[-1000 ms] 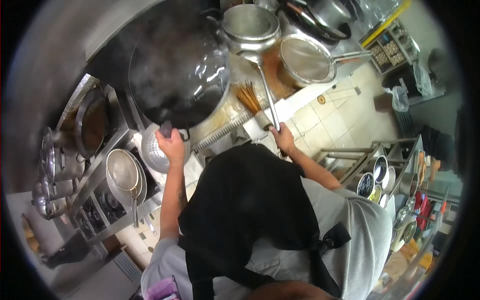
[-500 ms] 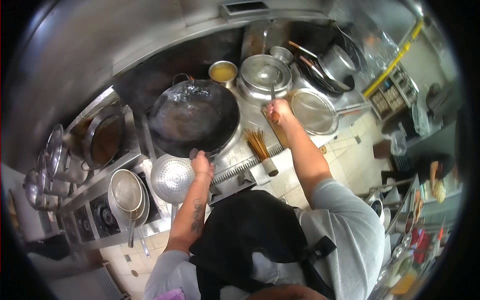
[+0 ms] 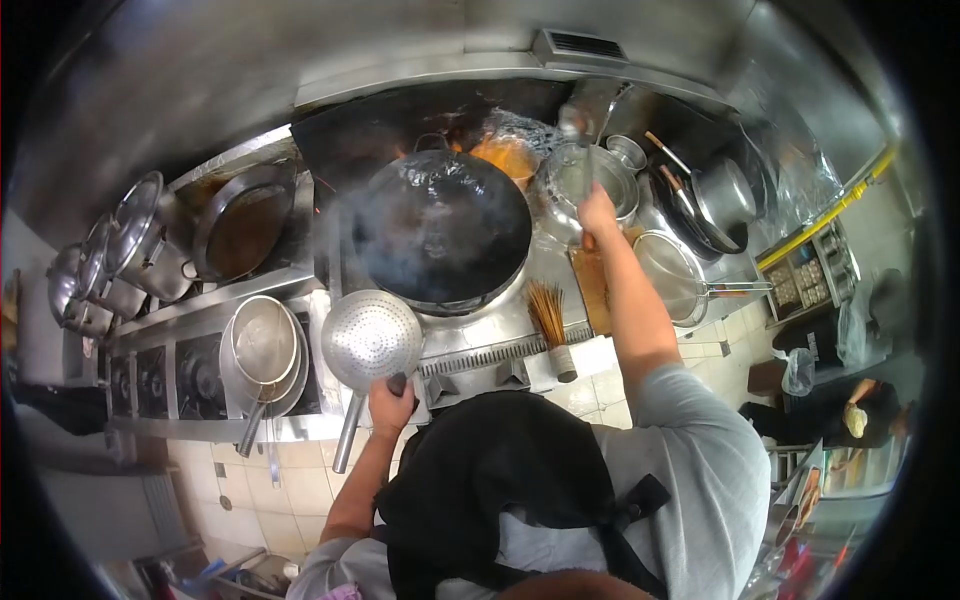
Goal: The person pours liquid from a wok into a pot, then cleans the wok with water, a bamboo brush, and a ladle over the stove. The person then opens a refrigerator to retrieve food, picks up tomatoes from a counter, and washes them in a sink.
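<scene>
The right hand (image 3: 597, 214) is closed around a long-handled metal ladle (image 3: 589, 165). The left hand (image 3: 391, 408), fingers curled, grips a small dark cloth (image 3: 397, 384) beside a perforated steel strainer (image 3: 372, 338).

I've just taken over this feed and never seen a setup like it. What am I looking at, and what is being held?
There is no machine here: these are a person's bare hands. Every picture comes from one camera worn on that person's head, looking forward and down, so the edges look bent.

In the middle of the cooking range sits a large black wok, with haze over it and flames behind. In front are a perforated strainer and, further right, a bamboo brush. Beyond the brush are a mesh strainer and a metal pot.

The left hand grips something small and dark, too unclear to name. The right hand holds a long-handled utensil over the pot; its far end is blurred.
</scene>
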The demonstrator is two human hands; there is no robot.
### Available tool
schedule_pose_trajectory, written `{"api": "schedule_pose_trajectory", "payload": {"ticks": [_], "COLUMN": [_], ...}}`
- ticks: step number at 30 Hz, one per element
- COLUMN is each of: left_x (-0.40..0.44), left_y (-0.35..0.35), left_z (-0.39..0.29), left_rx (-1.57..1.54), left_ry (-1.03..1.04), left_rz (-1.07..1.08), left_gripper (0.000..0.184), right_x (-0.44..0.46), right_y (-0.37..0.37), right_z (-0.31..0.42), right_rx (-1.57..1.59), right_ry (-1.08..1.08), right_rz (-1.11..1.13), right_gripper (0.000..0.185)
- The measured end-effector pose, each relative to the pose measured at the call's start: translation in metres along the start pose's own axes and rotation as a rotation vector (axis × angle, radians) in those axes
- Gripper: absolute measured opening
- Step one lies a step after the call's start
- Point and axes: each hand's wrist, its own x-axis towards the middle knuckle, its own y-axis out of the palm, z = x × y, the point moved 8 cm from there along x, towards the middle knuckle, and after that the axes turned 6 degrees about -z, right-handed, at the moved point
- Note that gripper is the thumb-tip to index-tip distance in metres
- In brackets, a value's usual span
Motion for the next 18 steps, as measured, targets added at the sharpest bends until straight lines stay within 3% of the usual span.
{"api": "schedule_pose_trajectory", "payload": {"ticks": [1,4,6,7,8,10,11,13,15,16,17,18], "left_x": [-0.011,-0.028,-0.031,-0.024,-0.013,0.02,0.035,0.046,0.028,-0.002,-0.005,-0.022], "left_y": [-0.003,0.002,-0.003,-0.028,-0.053,-0.088,-0.109,-0.166,-0.233,-0.249,-0.263,-0.266], "left_z": [0.009,0.04,0.036,-0.009,-0.058,-0.127,-0.174,-0.281,-0.389,-0.413,-0.447,-0.454], "left_rx": [0.067,0.113,0.087,0.23,0.372,0.021,-0.239,-0.688,-0.766,-1.134,-1.136,-1.23], "left_ry": [-0.003,-0.062,-0.111,0.082,0.277,0.428,0.446,0.527,0.904,1.121,1.172,1.11], "left_rz": [0.006,-0.027,-0.068,-0.179,-0.29,-0.3,-0.149,0.065,0.301,-0.011,0.239,0.092], "left_gripper": [0.052,0.061,0.067,0.072,0.077,0.068,0.059,0.039,0.035,0.024,0.015,0.011], "right_x": [-0.037,-0.058,-0.059,-0.063,-0.064,-0.093,-0.106,-0.125,-0.146,-0.156,-0.171,-0.183], "right_y": [-0.028,-0.003,0.03,0.038,0.027,0.009,-0.007,-0.032,-0.07,-0.084,-0.097,-0.106], "right_z": [0.008,-0.06,-0.114,-0.112,-0.106,-0.062,-0.045,-0.033,-0.01,-0.002,0.008,0.016], "right_rx": [-0.14,-0.207,0.537,1.024,1.023,1.891,1.94,1.921,1.873,1.85,1.848,1.855], "right_ry": [0.094,0.103,0.44,0.544,0.544,0.95,0.978,0.938,0.875,0.823,0.842,0.851], "right_rz": [0.032,-0.092,0.039,0.129,0.13,0.43,0.447,0.462,0.488,0.508,0.551,0.595], "right_gripper": [0.076,0.068,0.043,0.013,0.013,0.002,0.013,0.008,0.009,0.012,0.007,0.004]}}
